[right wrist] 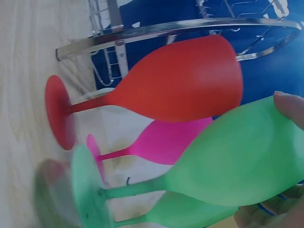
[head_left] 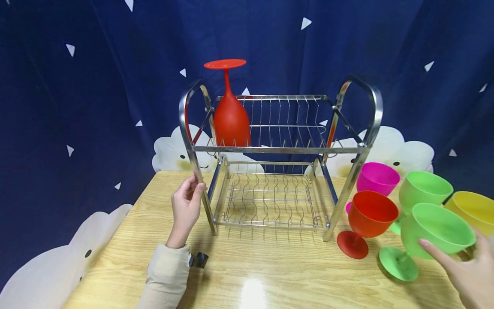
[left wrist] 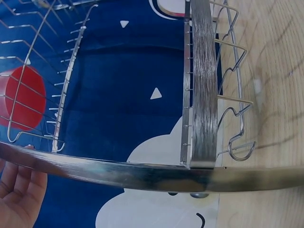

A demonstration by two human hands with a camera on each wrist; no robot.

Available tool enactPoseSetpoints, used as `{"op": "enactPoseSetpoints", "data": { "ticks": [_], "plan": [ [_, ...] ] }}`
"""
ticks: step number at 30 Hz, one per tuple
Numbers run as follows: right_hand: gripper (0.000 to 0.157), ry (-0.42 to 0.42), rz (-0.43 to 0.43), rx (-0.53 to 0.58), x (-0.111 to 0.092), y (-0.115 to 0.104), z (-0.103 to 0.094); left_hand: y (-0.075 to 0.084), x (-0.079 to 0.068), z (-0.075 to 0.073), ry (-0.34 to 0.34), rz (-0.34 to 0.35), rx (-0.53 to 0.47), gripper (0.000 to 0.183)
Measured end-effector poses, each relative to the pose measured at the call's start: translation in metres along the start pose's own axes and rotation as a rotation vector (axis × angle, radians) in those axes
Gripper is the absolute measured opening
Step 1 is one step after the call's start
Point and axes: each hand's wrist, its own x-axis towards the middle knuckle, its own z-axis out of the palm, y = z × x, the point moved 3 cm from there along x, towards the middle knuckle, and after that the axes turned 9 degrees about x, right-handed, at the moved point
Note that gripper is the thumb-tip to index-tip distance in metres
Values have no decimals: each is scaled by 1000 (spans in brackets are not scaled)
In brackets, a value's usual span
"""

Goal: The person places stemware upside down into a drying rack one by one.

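Observation:
A two-tier metal dish rack [head_left: 278, 150] stands on the wooden table. At its left front leg, my left hand [head_left: 187, 201] holds on with thumb and curled fingers; the left wrist view shows those fingers [left wrist: 21, 183] partly behind the bar. A red goblet [head_left: 231, 120] is upside down at the left end of the upper tier. My right hand [head_left: 472, 266] grips a light green goblet [head_left: 432, 227] round its bowl, thumb on the near side. This goblet is upright and slightly tilted, its foot [right wrist: 88, 190] close over the table.
Beside the rack's right side stand another red goblet [head_left: 372, 214], a pink goblet [head_left: 378, 178], a second green goblet [head_left: 424, 189] and a yellow goblet [head_left: 472, 210], close together. A dark blue curtain [head_left: 262, 34] hangs behind the wooden table [head_left: 231, 266].

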Motion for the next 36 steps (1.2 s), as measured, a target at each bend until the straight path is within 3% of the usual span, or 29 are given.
{"op": "enactPoseSetpoints", "data": {
  "ticks": [2,9,14,21,30,36],
  "plan": [
    [64,-27,-23,143,-1,-2,0,0,0,0,-2,-2,0,12],
    [67,-54,-97,127,-6,-12,0,-1,1,0,1,-10,9,12],
    [64,-130,-167,187,-8,-22,10,0,0,-1,-1,-20,15,11],
    [71,-202,-162,84,-13,-32,24,-1,0,1,8,-2,-14,12],
    [75,-259,-170,42,-19,-41,42,-2,0,-1,-5,-28,7,12],
    [78,-348,-208,94,-23,-46,61,0,2,-2,-28,-46,-29,13]
  ]
}}
